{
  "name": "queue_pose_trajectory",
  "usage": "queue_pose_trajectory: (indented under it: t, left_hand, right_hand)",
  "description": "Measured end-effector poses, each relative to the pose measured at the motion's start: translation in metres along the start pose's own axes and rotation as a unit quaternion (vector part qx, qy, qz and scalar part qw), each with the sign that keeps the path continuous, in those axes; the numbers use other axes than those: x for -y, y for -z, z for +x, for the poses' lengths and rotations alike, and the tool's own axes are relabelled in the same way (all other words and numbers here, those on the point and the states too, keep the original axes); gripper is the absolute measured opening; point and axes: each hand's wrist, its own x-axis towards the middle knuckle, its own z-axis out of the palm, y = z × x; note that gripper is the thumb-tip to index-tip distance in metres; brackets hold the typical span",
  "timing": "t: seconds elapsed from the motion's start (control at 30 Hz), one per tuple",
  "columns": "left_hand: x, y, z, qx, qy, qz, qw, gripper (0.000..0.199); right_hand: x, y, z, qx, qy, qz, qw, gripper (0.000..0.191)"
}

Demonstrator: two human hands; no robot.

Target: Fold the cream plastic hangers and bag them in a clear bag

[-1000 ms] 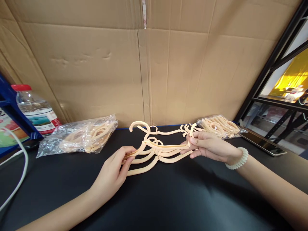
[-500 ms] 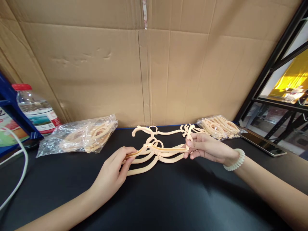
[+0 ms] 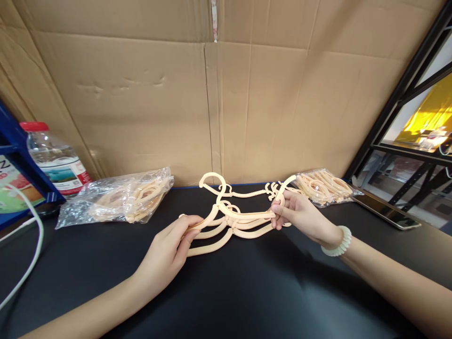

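The beige hanger [image 3: 243, 216] is held over other hangers [image 3: 251, 234] at centre, its left side pinched by the left hand [image 3: 171, 241], its upturned right end by the right hand [image 3: 300, 215]; the left side is best steadied while the right end is handled lightly. The black surface [image 3: 243, 296] is backed by cardboard [image 3: 141, 108], bagged hangers [image 3: 143, 195] lying far left and far right.

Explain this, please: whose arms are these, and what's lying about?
This is a person, not a machine. The view comes from one head-worn camera looking forward and down. The left hand grips one side of a pale hanger; the right hand holds a curved piece at its other end; joined or not, I can't tell. On the black table lie more hangers, a clear bag of pale parts on the left, another bag on the right, and a flat dark-screened device. A red-capped bottle stands at left.
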Motion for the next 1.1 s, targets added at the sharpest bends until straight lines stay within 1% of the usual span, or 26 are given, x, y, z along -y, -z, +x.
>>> queue_pose_trajectory:
  t: [0.17, 0.27, 0.37, 0.43, 0.47, 0.57, 0.63, 0.7, 0.77, 0.83, 0.9, 1.0, 1.1]
  left_hand:
    - [-0.001, 0.001, 0.001, 0.006, 0.026, -0.008, 1.000, 0.017]
    - [-0.002, 0.000, 0.002, 0.011, 0.047, -0.025, 0.999, 0.018]
    - [-0.002, -0.001, 0.003, 0.017, 0.065, -0.036, 0.997, 0.019]
    - [-0.002, -0.001, 0.003, 0.013, 0.070, -0.027, 0.997, 0.018]
    - [-0.002, 0.000, 0.004, 0.008, 0.067, -0.019, 0.998, 0.017]
    - [-0.004, 0.000, 0.002, 0.008, 0.041, 0.006, 0.999, 0.014]
    - [-0.007, 0.001, -0.001, 0.026, 0.002, 0.016, 1.000, 0.013]
    - [-0.014, 0.001, -0.005, 0.052, -0.048, 0.023, 0.997, 0.013]
    - [-0.020, 0.002, -0.009, 0.080, -0.091, 0.026, 0.992, 0.015]
    - [-0.025, 0.001, -0.012, 0.103, -0.109, 0.029, 0.988, 0.018]
    - [-0.025, 0.000, -0.012, 0.118, -0.108, 0.038, 0.986, 0.020]
    - [-0.020, -0.002, -0.011, 0.121, -0.097, 0.068, 0.986, 0.022]
    - [-0.012, -0.003, -0.008, 0.115, -0.092, 0.073, 0.986, 0.021]
  right_hand:
    - [-0.001, 0.001, 0.003, -0.017, 0.039, -0.015, 0.999, 0.037]
    - [0.000, 0.006, 0.004, -0.038, 0.076, 0.014, 0.996, 0.030]
    - [0.002, 0.021, 0.006, -0.056, 0.089, 0.085, 0.991, 0.021]
    - [0.004, 0.036, 0.008, -0.044, 0.079, 0.105, 0.990, 0.018]
    - [0.005, 0.045, 0.008, -0.025, 0.071, 0.095, 0.993, 0.018]
    - [0.010, 0.066, 0.010, 0.045, 0.046, -0.006, 0.998, 0.019]
    - [0.013, 0.075, 0.011, 0.084, 0.029, -0.095, 0.992, 0.021]
    - [0.014, 0.080, 0.011, 0.122, -0.001, -0.165, 0.979, 0.025]
    - [0.014, 0.081, 0.011, 0.166, -0.035, -0.213, 0.962, 0.029]
    - [0.013, 0.080, 0.012, 0.196, -0.044, -0.257, 0.945, 0.030]
    - [0.011, 0.080, 0.013, 0.196, -0.024, -0.312, 0.929, 0.027]
    - [0.007, 0.083, 0.015, 0.163, 0.005, -0.390, 0.907, 0.023]
    - [0.000, 0.086, 0.017, 0.145, 0.011, -0.422, 0.895, 0.022]
